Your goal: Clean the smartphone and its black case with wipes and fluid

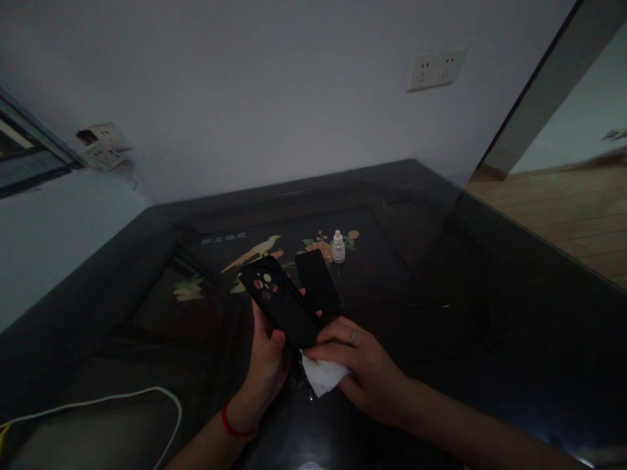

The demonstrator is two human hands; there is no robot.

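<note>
Above a dark table point(431, 352), the left hand point(267, 359) has a black case point(289, 310) gripped by its long edges, kinda tilted, while the right hand point(367, 365) pinches a white tissue point(326, 376) at its near end, with a phone point(317, 279) lying just past it beside a little bottle point(338, 250).

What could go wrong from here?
1. The bottle stands upright close to the phone; a knock could tip it that way.
2. The left hand alone seems to support the case; pressure from the tissue in the right hand might make it slip.
</note>
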